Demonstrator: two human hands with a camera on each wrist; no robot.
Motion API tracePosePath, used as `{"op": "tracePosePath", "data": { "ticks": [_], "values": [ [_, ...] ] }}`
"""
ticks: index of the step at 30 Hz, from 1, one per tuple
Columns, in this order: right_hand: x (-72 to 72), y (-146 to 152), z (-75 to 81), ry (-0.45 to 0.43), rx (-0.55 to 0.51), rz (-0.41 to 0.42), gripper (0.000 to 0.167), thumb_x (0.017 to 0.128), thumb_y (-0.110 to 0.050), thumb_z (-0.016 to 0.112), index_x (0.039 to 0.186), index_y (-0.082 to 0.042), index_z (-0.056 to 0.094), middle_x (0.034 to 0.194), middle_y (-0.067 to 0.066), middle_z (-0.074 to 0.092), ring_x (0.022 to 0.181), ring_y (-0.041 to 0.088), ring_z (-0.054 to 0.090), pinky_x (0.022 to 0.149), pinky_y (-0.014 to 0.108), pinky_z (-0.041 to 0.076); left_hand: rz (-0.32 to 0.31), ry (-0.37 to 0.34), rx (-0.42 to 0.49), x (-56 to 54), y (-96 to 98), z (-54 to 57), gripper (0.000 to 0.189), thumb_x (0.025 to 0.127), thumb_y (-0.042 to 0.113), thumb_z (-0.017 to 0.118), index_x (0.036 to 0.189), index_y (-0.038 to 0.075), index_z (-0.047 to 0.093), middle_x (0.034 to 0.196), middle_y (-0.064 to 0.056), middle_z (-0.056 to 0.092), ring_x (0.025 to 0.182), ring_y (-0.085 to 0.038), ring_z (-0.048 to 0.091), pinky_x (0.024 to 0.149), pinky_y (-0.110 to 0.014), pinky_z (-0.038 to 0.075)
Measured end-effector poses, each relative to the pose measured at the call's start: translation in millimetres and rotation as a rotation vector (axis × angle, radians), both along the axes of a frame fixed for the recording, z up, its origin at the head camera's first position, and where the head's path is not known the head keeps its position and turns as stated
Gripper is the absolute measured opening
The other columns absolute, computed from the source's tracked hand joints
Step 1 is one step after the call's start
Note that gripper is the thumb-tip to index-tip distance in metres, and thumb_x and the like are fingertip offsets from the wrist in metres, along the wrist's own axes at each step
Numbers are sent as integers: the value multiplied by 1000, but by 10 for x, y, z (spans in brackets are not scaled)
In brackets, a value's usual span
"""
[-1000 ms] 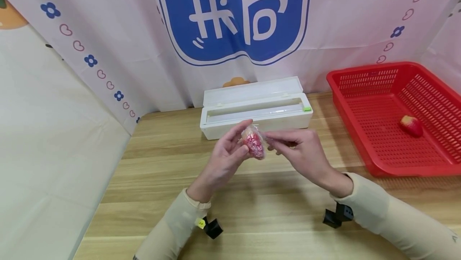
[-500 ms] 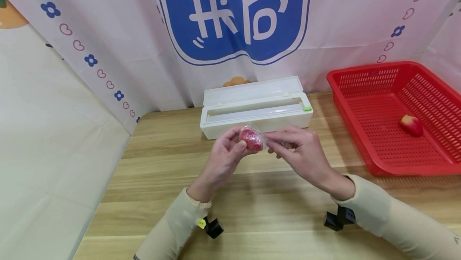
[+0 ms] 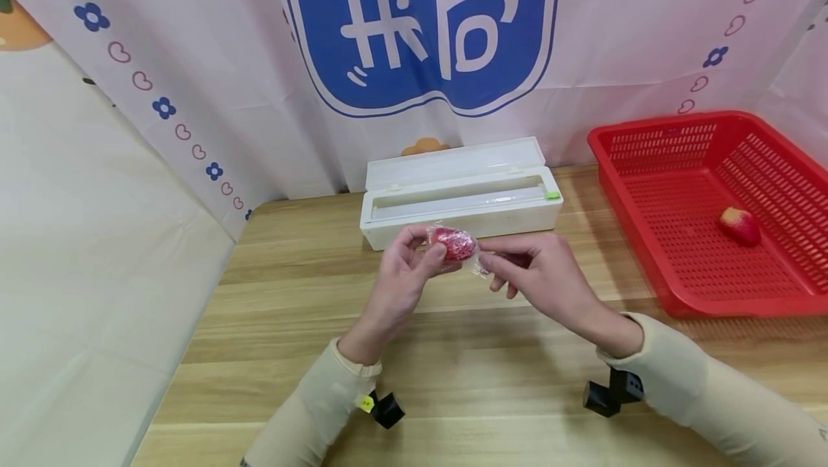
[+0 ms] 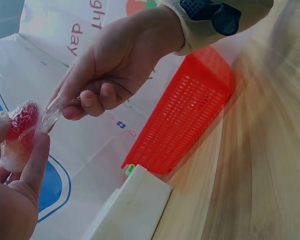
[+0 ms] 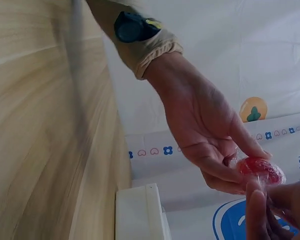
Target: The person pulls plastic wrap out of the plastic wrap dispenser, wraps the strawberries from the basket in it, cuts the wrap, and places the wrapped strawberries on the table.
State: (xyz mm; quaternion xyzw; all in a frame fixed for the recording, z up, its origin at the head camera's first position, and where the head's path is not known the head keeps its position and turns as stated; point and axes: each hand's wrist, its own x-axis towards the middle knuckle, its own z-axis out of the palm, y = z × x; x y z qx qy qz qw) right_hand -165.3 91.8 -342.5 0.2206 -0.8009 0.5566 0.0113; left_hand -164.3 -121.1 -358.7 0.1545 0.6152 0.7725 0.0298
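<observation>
Between both hands, above the table, is a small red and yellowish fruit (image 3: 456,244) wrapped in clear plastic film. My left hand (image 3: 402,276) holds it between thumb and fingers. On its right side, my right hand (image 3: 553,276) pinches a gathered tail of the film (image 4: 50,116), stretched from the fruit in the left wrist view. Crinkled film covers the fruit's surface in the right wrist view too. The fingertips partly hide the fruit.
Behind the hands a long white box (image 3: 466,221) stands with its lid raised and a roll (image 3: 461,204) inside. To the right, a red plastic basket (image 3: 630,237) holds a similar red and yellow fruit (image 3: 739,226). A printed cloth (image 3: 246,93) hangs behind the wooden table (image 3: 272,309).
The wrapped fruit has turned in my left hand from steeply slanted to nearly lengthwise left to right. My right hand stays at its right end, on the film. Box and basket have not moved.
</observation>
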Motion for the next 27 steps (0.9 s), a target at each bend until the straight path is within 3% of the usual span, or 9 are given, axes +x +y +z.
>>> {"op": "tracePosePath", "data": {
  "ticks": [7, 10, 15, 18, 20, 23, 27],
  "values": [
    [14, 25, -1, 107, -54, 83, 15, 90, -12, 72, 104, -10, 66, 81, 6, 75, 63, 12, 71, 60, 29, 61, -7, -19, -17, 19, 39, 14, 20, 100, 4, 52, 118, -1, 44, 120, -13, 59, 98, -12, 69, 89, -30, 60],
    [-6, 88, 21, 142, -39, 200, 16, 91, -6, 69, 107, -6, 67, 92, 9, 76, 71, 10, 73, 63, 29, 62, 15, -42, -21, 15, 43, 20, 18, 100, 5, 52, 116, -2, 45, 118, -12, 60, 94, -11, 68, 84, -26, 60],
    [-60, 198, 69, 149, 11, 392, 38, 84, 13, 61, 119, -1, 61, 109, 15, 74, 85, 12, 75, 68, 31, 63, 34, -60, -23, 0, 38, 23, 15, 100, 4, 53, 112, -2, 48, 113, -7, 61, 89, -11, 67, 77, -24, 60],
    [-78, 206, 86, 151, 63, 366, 33, 85, 7, 69, 115, -5, 63, 105, 10, 76, 85, 9, 74, 67, 28, 62, 21, -67, -53, -9, 39, 22, 17, 99, 5, 55, 112, -4, 49, 111, -7, 61, 86, -11, 68, 76, -25, 61],
    [-84, 183, 84, 199, 98, 314, 24, 84, -3, 76, 106, -9, 67, 94, 4, 77, 76, 6, 73, 63, 25, 61, 2, -71, -85, -13, 48, 10, 19, 98, 6, 56, 112, -6, 49, 110, -7, 61, 84, -11, 68, 75, -25, 61],
    [-105, 146, 61, 359, 138, 239, 13, 82, -10, 80, 90, -14, 71, 77, -5, 73, 61, 0, 63, 55, 17, 55, -22, -84, -117, -9, 73, -23, 19, 98, 5, 56, 111, -8, 50, 106, -7, 59, 79, -11, 68, 73, -25, 61],
    [-133, 122, 35, 611, 177, 157, 10, 77, -12, 83, 81, -18, 76, 69, -10, 70, 53, -5, 49, 48, 10, 43, -35, -97, -117, -1, 97, -67, 18, 98, 4, 57, 109, -8, 51, 104, -5, 59, 74, -9, 68, 70, -24, 61]
  ]
}}
